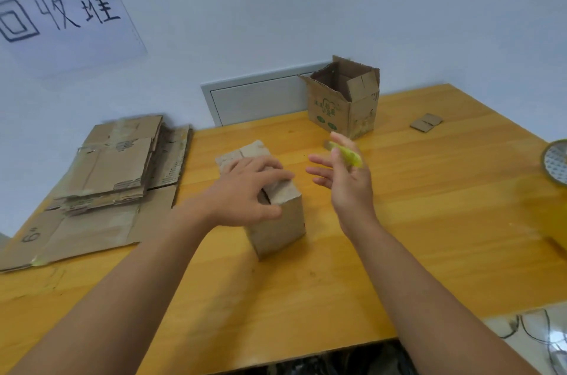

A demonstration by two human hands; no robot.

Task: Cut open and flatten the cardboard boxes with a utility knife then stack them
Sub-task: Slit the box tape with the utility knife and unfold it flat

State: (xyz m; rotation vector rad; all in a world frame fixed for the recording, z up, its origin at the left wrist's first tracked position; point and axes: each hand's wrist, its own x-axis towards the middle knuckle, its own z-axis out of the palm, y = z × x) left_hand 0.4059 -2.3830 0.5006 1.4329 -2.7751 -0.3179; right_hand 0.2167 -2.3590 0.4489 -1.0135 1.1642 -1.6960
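A small closed cardboard box point(277, 221) stands in the middle of the yellow wooden table point(429, 221). My left hand point(248, 187) rests on its top with fingers curled over the flaps. My right hand point(343, 178) hovers just right of the box, fingers spread, with a yellow-green utility knife point(349, 155) held between thumb and palm; its tip points to the far left. An open printed box point(346, 98) stands at the back of the table. A stack of flattened cardboard point(101, 184) lies at the left.
A small cardboard scrap point(426, 122) lies at the back right. A roll of tape point(557, 161) sits at the right edge. A paper sign point(61, 12) hangs on the wall. Cables point(534, 331) lie beyond the table's near right corner.
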